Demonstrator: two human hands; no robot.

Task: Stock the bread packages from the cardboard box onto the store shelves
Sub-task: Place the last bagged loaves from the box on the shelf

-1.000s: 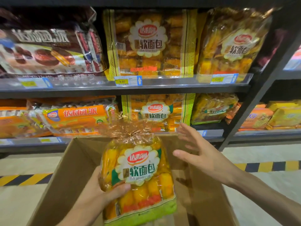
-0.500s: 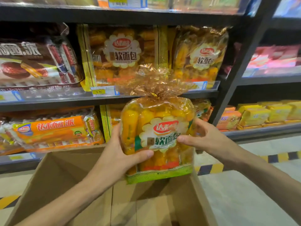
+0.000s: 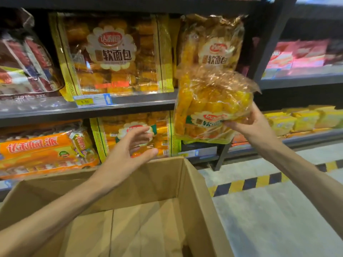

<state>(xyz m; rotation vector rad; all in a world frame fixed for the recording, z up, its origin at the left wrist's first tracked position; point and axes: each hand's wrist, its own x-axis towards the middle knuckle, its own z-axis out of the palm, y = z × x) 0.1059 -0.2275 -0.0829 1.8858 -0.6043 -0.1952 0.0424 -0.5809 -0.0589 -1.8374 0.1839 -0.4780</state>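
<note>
At 2 o'clock, before the shelves (image 3: 130, 103) | right hand (image 3: 254, 125) grips bread package (image 3: 209, 108) at its lower right edge, package raised at hand's 10 o'clock, tilted, overlapping shelf front | left hand (image 3: 128, 151) at 9 o'clock of package, apart from it, fingers spread, holding nothing | cardboard box (image 3: 194, 191) at 6 o'clock, flaps up.

Bread package (image 3: 213, 106) (clear, yellow rolls) upright before shelf (image 3: 130, 102).

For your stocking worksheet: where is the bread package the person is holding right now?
In the head view it is right of centre: the bread package is held by the right hand, raised before the shelf edge, just below a matching shelved bag.
</note>
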